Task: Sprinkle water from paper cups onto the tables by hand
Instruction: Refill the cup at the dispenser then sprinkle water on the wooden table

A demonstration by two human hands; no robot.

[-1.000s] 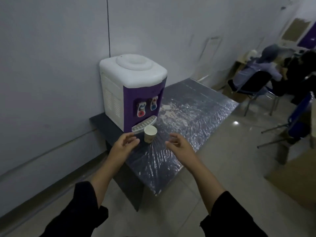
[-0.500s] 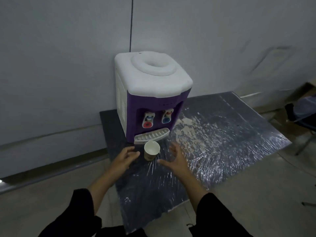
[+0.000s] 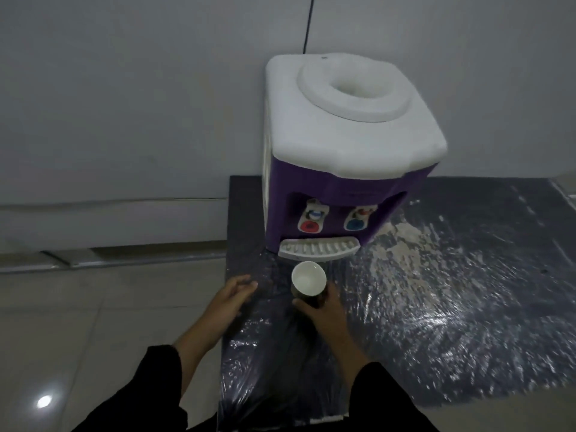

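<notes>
A white paper cup stands upright on the dark plastic-wrapped table, just in front of the drip tray of a white and purple water dispenser. My right hand wraps around the cup's near side, fingers closed on its wall. My left hand hovers to the cup's left over the table's left edge, fingers loosely apart and holding nothing. The cup's inside looks white; I cannot tell whether it holds water.
The dispenser has a red tap and a blue tap above its drip tray. A grey wall rises right behind the table. Tiled floor lies to the left. The table's plastic wrap is crinkled and shiny with pale streaks.
I have stepped closer and the view has swung left, losing the seated people. My right hand has closed around the cup. My left hand stays open beside it.
</notes>
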